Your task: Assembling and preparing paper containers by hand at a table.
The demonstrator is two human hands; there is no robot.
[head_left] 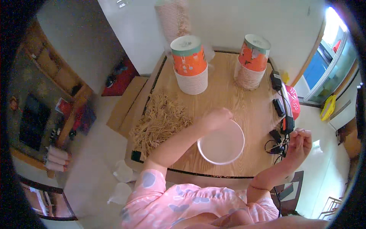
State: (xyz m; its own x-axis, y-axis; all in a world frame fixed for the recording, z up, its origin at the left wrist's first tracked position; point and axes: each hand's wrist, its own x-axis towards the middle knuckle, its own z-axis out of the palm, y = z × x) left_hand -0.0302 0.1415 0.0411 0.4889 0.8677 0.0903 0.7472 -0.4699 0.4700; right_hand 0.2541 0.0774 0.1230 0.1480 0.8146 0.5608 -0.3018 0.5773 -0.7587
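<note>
A round white paper tub (221, 147) stands at the near edge of the wooden table, its mouth toward me. My left hand (216, 120) is closed at its far-left rim and covers that part of it. Off to the right, above the cables, my right hand (300, 143) is raised with its fingertips drawn together. Anything between those fingertips is too small to make out. Left of my left forearm lies a loose heap of beige twine cords (162, 120).
Upside-down stacks of tubs, each topped by an orange and green one, stand at the back left (190, 72) and back right (253, 63). A taller white stack (173, 21) rises behind. Black adapters (279, 108) and cables line the right edge. Cardboard (126, 105) leans at the left.
</note>
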